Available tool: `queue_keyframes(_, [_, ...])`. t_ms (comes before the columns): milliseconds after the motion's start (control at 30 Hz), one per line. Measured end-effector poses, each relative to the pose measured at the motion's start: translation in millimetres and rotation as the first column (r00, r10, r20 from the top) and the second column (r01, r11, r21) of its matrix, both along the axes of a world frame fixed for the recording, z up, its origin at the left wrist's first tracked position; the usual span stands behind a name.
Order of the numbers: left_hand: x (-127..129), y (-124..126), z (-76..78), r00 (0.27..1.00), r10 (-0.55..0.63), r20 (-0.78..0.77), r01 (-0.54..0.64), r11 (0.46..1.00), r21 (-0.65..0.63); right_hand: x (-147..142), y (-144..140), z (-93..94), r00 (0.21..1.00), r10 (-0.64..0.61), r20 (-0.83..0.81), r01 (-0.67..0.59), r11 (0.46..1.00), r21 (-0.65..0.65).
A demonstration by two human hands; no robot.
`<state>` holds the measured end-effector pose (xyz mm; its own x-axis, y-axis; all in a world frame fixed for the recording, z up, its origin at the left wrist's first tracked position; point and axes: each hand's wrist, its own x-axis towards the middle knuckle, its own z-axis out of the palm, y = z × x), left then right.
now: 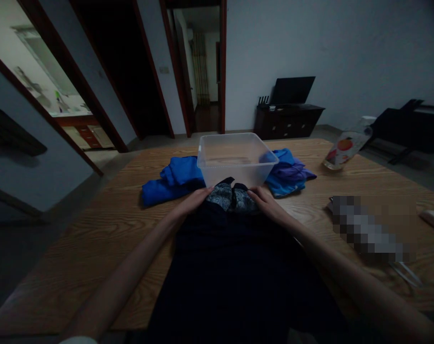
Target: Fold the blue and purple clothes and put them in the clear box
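Note:
A dark navy garment (234, 267) lies spread on the wooden table (95, 239) in front of me, its patterned grey-blue collar lining (231, 197) at the far end. My left hand (193, 200) rests on the garment's far left corner, fingers flat beside the collar. My right hand (267, 203) presses the far right corner in the same way. Just beyond both hands stands a clear plastic tub (236, 157), which looks empty.
Blue clothing (174, 179) lies left of the tub, blue and purple clothing (290, 174) to its right. A clear bottle with a fruit label (345, 145) stands far right. A white object (433, 220) sits at the right edge. Doorways and a dark cabinet are behind.

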<state>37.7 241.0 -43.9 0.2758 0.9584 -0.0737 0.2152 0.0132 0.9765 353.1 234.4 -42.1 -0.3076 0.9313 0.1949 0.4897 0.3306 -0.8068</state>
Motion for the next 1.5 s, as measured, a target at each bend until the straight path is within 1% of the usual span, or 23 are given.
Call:
queue_keyframes(133, [6.2,7.9,-9.8,0.999,-0.01,-0.043,0.007,0.998,-0.07,-0.3,6.9,-3.5,0.999,0.03,0.024,-0.029,1.0,-0.006])
queue_keyframes(200, [9.9,9.4,-7.7,0.998,-0.038,-0.048,0.034,0.996,-0.079,0.3,8.4,-2.7,0.999,0.044,0.025,-0.044,0.999,0.003])
queue_keyframes(233, [11.8,9.3,-4.0,0.998,-0.049,-0.046,0.045,0.996,-0.074,0.9,8.4,-1.0,0.999,0.047,0.019,-0.047,0.999,0.01])
queue_keyframes(333, [16.0,5.1,17.1,0.995,-0.087,-0.045,0.087,0.996,0.003,3.5,4.6,11.1,0.999,0.042,-0.017,-0.042,0.998,0.048])
queue_keyframes(400, [17.5,-0.7,37.1,0.991,-0.119,-0.056,0.124,0.987,0.102,4.9,-1.6,24.8,0.997,0.038,-0.066,-0.032,0.996,0.082])
queue_keyframes(467, [17.8,-8.6,56.6,0.991,-0.117,-0.061,0.127,0.972,0.199,4.2,-9.8,40.0,0.989,0.028,-0.146,-0.012,0.994,0.109])
queue_keyframes(500, [17.7,-13.1,64.3,0.994,-0.094,-0.057,0.104,0.97,0.221,2.9,-13.9,46.5,0.981,0.029,-0.19,-0.006,0.993,0.116])
queue_keyframes(567, [17.1,-21.9,72.7,0.997,-0.068,-0.045,0.075,0.978,0.193,-1.7,-20.3,54.3,0.964,0.048,-0.26,-0.019,0.993,0.115])
queue_keyframes(600, [16.7,-25.5,72.8,0.995,-0.087,-0.047,0.093,0.984,0.151,-4.5,-22.0,54.5,0.958,0.071,-0.276,-0.044,0.994,0.101])
queue_keyframes(667, [16.2,-30.4,65.0,0.982,-0.178,-0.067,0.183,0.98,0.078,-9.9,-21.6,47.4,0.955,0.129,-0.268,-0.125,0.992,0.033])
queue_keyframes(733, [16.7,-31.2,50.0,0.96,-0.262,-0.099,0.269,0.961,0.065,-13.3,-17.3,32.8,0.966,0.177,-0.187,-0.192,0.979,-0.064])
queue_keyframes(767, [17.3,-30.3,41.6,0.953,-0.279,-0.115,0.288,0.955,0.073,-13.8,-14.4,24.4,0.972,0.192,-0.135,-0.206,0.974,-0.095])
queue_keyframes(867, [19.5,-24.6,21.8,0.954,-0.26,-0.151,0.277,0.955,0.105,-11.0,-6.5,4.7,0.982,0.188,-0.034,-0.191,0.977,-0.095])
queue_keyframes(933, [21.1,-21.2,18.7,0.962,-0.206,-0.178,0.233,0.961,0.148,-7.5,-2.9,1.1,0.984,0.176,-0.027,-0.178,0.981,-0.077])
queue_keyframes(967, [22.0,-20.3,21.1,0.966,-0.179,-0.186,0.211,0.962,0.173,-6.0,-1.4,3.0,0.984,0.175,-0.026,-0.176,0.981,-0.077])
queue_keyframes(1000, [23.0,-20.3,26.1,0.969,-0.163,-0.186,0.199,0.96,0.196,-5.1,-0.1,7.2,0.983,0.181,-0.032,-0.183,0.98,-0.076])
queue_keyframes(1067, [25.4,-22.5,42.9,0.973,-0.16,-0.164,0.197,0.949,0.245,-5.4,2.1,22.5,0.971,0.225,-0.078,-0.229,0.972,-0.049])
queue_keyframes(1133, [28.1,-26.9,66.1,0.977,-0.163,-0.139,0.2,0.928,0.315,-8.3,3.3,45.5,0.949,0.281,-0.144,-0.28,0.96,0.032])
queue_keyframes(1200, [30.6,-31.8,91.1,0.983,-0.133,-0.126,0.172,0.907,0.384,-12.2,2.7,73.0,0.926,0.321,-0.2,-0.298,0.945,0.136])
queue_keyframes(1267, [32.9,-35.9,114.0,0.991,-0.076,-0.113,0.117,0.9,0.419,-15.4,-0.2,100.6,0.916,0.322,-0.24,-0.281,0.941,0.187])
queue_keyframes(1367, [35.3,-37.8,141.6,0.993,-0.038,-0.113,0.086,0.883,0.462,-18.2,-5.9,133.4,0.921,0.276,-0.277,-0.229,0.955,0.189])
queue_keyframes(1433, [35.2,-35.0,156.9,0.986,-0.044,-0.159,0.122,0.848,0.517,-20.2,-6.7,147.6,0.926,0.258,-0.276,-0.204,0.956,0.208])
queue_keyframes(1500, [33.6,-28.4,171.5,0.974,-0.023,-0.228,0.152,0.806,0.571,-23.3,-2.4,157.0,0.923,0.273,-0.271,-0.208,0.947,0.245])
